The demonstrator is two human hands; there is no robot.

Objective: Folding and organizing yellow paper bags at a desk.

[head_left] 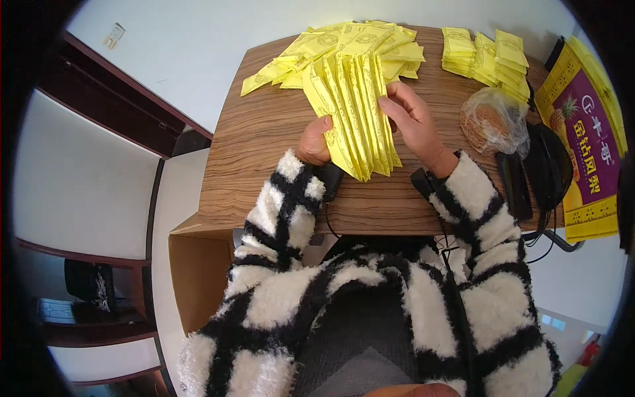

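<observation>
Between my two hands, over the wooden table, is a row of several yellow packets (pixel 354 112) standing on edge side by side. My left hand (pixel 316 140) grips the row's left side, its thumb pressed on the outermost packet. At the right side my right hand (pixel 415 121) holds the row, with the thumb in front and the fingers partly hidden behind it. Just beyond the held packets lies a loose heap of similar yellow packets (pixel 360 40).
Neat stacks of yellow packets (pixel 493 61) stand at the table's (pixel 231 152) back right. Nearer are a clear plastic bag of rubber bands (pixel 488 122), a black device (pixel 514 185) with cables, and a purple-and-yellow printed bag (pixel 585 139). A cardboard box (pixel 198 271) sits below the left edge.
</observation>
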